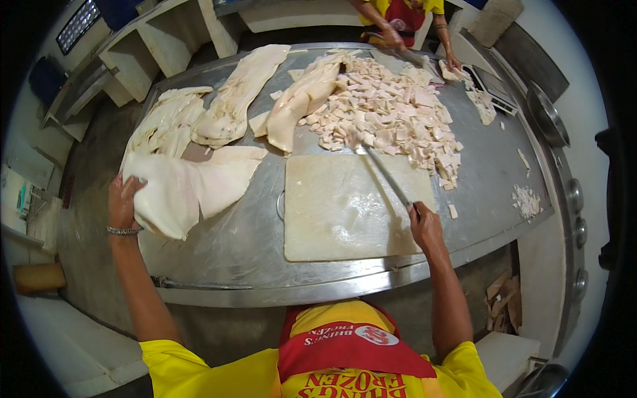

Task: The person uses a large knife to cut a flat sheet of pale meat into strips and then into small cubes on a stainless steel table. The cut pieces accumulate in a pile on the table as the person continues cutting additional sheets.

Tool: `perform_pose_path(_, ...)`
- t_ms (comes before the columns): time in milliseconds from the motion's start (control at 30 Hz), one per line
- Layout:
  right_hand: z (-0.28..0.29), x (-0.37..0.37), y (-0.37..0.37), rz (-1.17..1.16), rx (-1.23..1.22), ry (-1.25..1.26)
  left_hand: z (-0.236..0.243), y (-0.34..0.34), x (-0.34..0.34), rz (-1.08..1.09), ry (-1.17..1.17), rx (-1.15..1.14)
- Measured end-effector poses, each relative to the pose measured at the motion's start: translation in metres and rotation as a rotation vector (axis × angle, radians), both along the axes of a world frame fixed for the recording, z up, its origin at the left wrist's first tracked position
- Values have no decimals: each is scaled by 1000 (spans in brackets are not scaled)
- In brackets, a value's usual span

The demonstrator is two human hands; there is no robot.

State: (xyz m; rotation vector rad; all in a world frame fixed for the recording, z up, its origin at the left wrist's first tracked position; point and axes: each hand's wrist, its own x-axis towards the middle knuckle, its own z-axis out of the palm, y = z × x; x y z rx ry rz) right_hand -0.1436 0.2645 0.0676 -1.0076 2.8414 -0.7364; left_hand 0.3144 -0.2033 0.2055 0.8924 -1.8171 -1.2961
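My left hand [125, 199] is closed on the edge of a large pale slab of pork skin [179, 192], partly lifted at the table's left side. In my right hand [426, 224] is a long, narrow knife [390, 178], seen nearly edge-on. It slants forward over the cutting board [345, 219], its blurred far end close to a heap of cut pork skin pieces [391, 106]. No slab lies on the white board.
More pork skin slabs [239, 93] lie on the steel table [252, 265] at the far left. Across the table, a co-worker's hand [394, 41] holds a knife [415, 58]. Small scraps [526, 201] sit near the right edge. A metal bowl [548, 114] stands beyond it.
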Motion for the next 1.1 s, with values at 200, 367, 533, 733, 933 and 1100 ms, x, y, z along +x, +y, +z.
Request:
perform_pose_path(200,1,-17,61,-118,-284,-352,107,59,-125,-90,9,-22)
perform_pose_path(367,-26,1,158,-272,-398,-575,176,93,-231,-290,-6,-114)
perform_pose_path(533,-8,13,231,-414,-542,-701,226,150,-308,-464,151,122)
perform_pose_path(733,14,11,287,-585,-673,-693,195,130,-326,-640,332,256)
perform_pose_path(933,22,9,312,-672,-818,-777,34,156,-282,-568,-193,332)
perform_pose_path(1100,25,13,294,-418,-872,-816,-130,135,-212,-232,-621,232)
